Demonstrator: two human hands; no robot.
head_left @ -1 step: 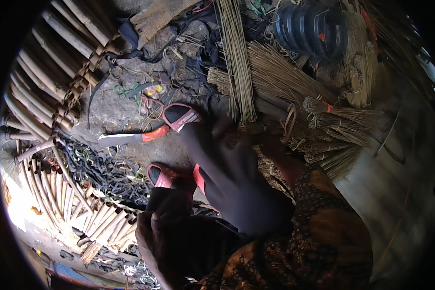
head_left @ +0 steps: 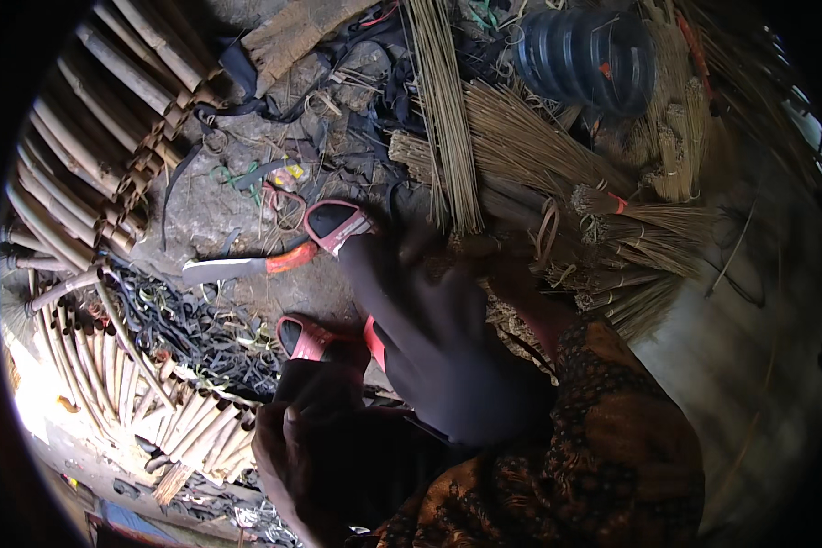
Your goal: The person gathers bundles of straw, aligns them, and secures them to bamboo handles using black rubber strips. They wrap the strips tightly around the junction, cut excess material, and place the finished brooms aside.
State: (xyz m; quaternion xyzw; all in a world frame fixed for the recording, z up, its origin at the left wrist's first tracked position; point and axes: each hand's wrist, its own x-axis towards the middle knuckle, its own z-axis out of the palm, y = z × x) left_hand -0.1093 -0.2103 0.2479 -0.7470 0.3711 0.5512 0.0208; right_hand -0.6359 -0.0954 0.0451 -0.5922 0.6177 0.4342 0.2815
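Observation:
My left hand (head_left: 274, 438) rests against my dark-trousered knee at the lower left, its fingers mostly lost in shadow. From the patterned sleeve (head_left: 603, 365), my right forearm (head_left: 543, 315) reaches across past my other knee. The right hand (head_left: 429, 242) lies in deep shade near the lower end of a long bundle of thin stalks (head_left: 443, 119); whether it grips anything is hidden. A knife (head_left: 247, 265) with an orange handle lies on the ground by my foot, which wears a pink-strapped sandal (head_left: 338, 224).
Tied bundles of stalks (head_left: 630, 224) lie to the right, below a ribbed blue plastic bottle (head_left: 584, 59). Cut bamboo-like tubes (head_left: 100, 119) are stacked at the left, with more tubes (head_left: 201, 425) below. Dark rubber strips (head_left: 196, 320) lie heaped between; a wooden board (head_left: 301, 36) sits at the top.

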